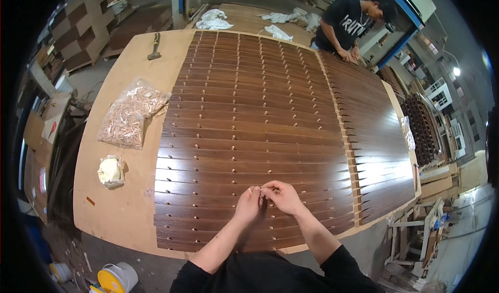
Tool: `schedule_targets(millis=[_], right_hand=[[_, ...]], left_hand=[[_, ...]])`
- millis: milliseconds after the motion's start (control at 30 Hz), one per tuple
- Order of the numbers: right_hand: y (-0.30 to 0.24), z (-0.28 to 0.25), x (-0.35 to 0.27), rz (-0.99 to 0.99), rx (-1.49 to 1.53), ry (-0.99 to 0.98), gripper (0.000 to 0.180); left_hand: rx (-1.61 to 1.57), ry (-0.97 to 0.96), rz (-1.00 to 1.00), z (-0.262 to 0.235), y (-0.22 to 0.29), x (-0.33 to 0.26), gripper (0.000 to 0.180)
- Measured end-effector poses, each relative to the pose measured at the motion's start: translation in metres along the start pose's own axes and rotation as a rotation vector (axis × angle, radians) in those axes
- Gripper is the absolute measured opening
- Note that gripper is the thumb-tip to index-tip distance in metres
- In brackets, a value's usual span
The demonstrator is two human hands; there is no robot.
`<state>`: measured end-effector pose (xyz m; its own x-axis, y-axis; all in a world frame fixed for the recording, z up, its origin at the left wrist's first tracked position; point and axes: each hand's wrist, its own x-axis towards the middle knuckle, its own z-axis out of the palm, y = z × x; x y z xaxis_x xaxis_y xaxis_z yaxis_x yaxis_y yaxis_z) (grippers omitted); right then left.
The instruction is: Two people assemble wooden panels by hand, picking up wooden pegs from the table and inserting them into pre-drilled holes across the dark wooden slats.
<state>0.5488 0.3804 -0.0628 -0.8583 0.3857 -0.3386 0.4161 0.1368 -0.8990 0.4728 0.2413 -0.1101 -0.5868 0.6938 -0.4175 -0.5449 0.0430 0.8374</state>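
Note:
Dark brown wooden boards lie side by side across the table, with rows of short pale wooden dowels standing up from them. My left hand is closed over the near middle boards, and pale dowel ends show at its fingertips. Touching it, my right hand is closed in a pinch; its fingers hide what they hold, if anything. Both hands are just above the boards, among the dowels. To the left, a clear plastic bag full of loose dowels lies open on the tabletop.
A hammer lies at the far left of the tabletop. Nearer sits an opened pack of cream-coloured stuff. A co-worker bends over more boards at the far right. Buckets stand on the floor at lower left.

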Motion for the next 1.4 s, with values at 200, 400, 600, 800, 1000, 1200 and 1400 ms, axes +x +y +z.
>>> schedule_targets(millis=[200,400,600,800,1000,1200,1400], right_hand=[[0.004,-0.029,0.034,-0.145,-0.218,0.274,0.017],[0.018,-0.037,0.086,-0.171,-0.474,0.4,0.024],[0.011,-0.03,0.095,-0.403,-0.991,0.368,0.02],[0.001,-0.035,0.098,-0.295,-1.019,0.279,0.022],[-0.041,-0.006,0.036,-0.201,-0.564,0.032,0.03],[-0.035,-0.014,0.026,-0.277,-0.608,-0.163,0.026],[-0.01,-0.049,0.072,-0.156,-0.234,0.228,0.018]], left_hand=[[-0.023,-0.014,-0.071,0.006,-0.007,0.008,0.039],[-0.097,-0.006,-0.144,0.001,-0.009,0.012,0.039],[-0.048,-0.03,-0.123,0.001,-0.004,0.009,0.043],[0.01,-0.059,-0.075,0.001,-0.011,0.014,0.043],[-0.011,-0.044,-0.119,-0.002,-0.009,0.006,0.04],[0.272,-0.036,-0.019,0.004,-0.013,0.012,0.031],[0.266,-0.041,-0.032,0.002,-0.015,0.013,0.044]])
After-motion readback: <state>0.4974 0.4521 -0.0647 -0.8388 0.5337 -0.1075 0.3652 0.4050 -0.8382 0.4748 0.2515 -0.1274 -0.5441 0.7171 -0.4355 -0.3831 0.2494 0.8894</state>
